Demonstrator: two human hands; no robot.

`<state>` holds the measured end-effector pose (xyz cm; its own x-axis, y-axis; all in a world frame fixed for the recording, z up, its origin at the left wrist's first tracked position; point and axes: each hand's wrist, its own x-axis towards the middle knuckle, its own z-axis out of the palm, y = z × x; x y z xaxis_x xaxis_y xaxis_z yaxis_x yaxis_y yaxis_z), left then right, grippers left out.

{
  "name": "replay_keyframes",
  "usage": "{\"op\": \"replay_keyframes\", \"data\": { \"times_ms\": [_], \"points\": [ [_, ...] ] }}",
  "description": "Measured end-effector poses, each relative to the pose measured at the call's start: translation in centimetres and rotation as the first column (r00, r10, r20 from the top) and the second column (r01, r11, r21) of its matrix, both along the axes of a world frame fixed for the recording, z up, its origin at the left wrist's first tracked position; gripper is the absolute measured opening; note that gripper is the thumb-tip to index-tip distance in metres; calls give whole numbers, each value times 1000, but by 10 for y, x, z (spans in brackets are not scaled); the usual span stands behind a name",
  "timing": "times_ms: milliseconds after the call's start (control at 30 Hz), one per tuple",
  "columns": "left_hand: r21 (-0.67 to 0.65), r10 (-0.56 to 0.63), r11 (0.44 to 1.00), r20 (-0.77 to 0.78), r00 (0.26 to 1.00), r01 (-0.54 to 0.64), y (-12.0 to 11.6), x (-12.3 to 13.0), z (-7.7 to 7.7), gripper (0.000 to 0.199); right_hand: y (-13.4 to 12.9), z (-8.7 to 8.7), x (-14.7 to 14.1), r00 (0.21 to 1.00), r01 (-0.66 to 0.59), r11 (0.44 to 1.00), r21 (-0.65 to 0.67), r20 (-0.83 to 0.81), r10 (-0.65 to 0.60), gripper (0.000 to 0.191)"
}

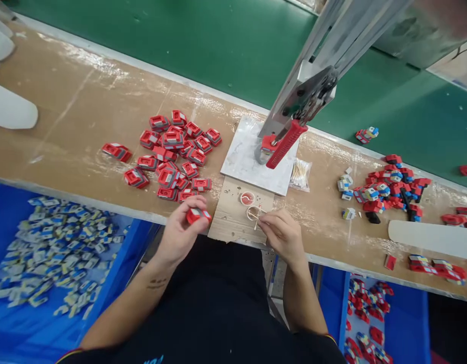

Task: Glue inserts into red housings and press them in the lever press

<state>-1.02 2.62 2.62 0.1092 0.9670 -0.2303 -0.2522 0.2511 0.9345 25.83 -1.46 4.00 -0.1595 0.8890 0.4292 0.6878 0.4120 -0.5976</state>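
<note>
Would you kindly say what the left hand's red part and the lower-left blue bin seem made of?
The red part looks like satin plastic, given its even red and moulded shape; the blue bin, probably smooth plastic, has evenly coloured walls with faint sheen.

The left hand [176, 235] partly hides a red piece [197, 215]; the left edge crops a blue bin [123, 259].

Dark shirt [225, 313], red and yellow sleeve trim [331, 337], blue lettering [153, 361], dark forearm marks [157, 283]
</note>
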Motion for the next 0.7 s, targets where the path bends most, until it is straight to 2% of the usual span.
{"op": "replay_keyframes", "data": {
  "times_ms": [67,133,200,333,467,567,633,700],
  "points": [
    [39,-70,997,-35,997,71,-9,7,-5,38,9,3,-5,999,-18,1000,-6,32,18,11],
    [69,-151,986,-18,988,152,-13,12,-4,46,16,3,-8,998,-43,999,-17,38,43,12],
    [127,-222,967,-17,975,222,-15,13,-1,45,21,1,-10,997,-66,998,-17,30,66,14],
    [212,-265,942,-14,964,262,-16,14,-2,41,20,-4,-9,998,-66,998,-9,9,66,15],
    [90,-294,955,223,929,281,-20,17,-12,52,13,-5,-7,998,43,999,-19,-50,-44,13],
    [53,-325,944,337,884,326,-22,20,-13,46,10,-6,-6,993,104,994,-20,-46,-105,9],
    [80,-359,933,258,897,351,-21,20,-9,36,10,-7,-6,996,90,996,-21,-21,-91,8],
    [123,-368,927,110,923,355,-20,21,-5,29,12,-9,-6,997,75,997,-19,-13,-75,9]
  ]
}}
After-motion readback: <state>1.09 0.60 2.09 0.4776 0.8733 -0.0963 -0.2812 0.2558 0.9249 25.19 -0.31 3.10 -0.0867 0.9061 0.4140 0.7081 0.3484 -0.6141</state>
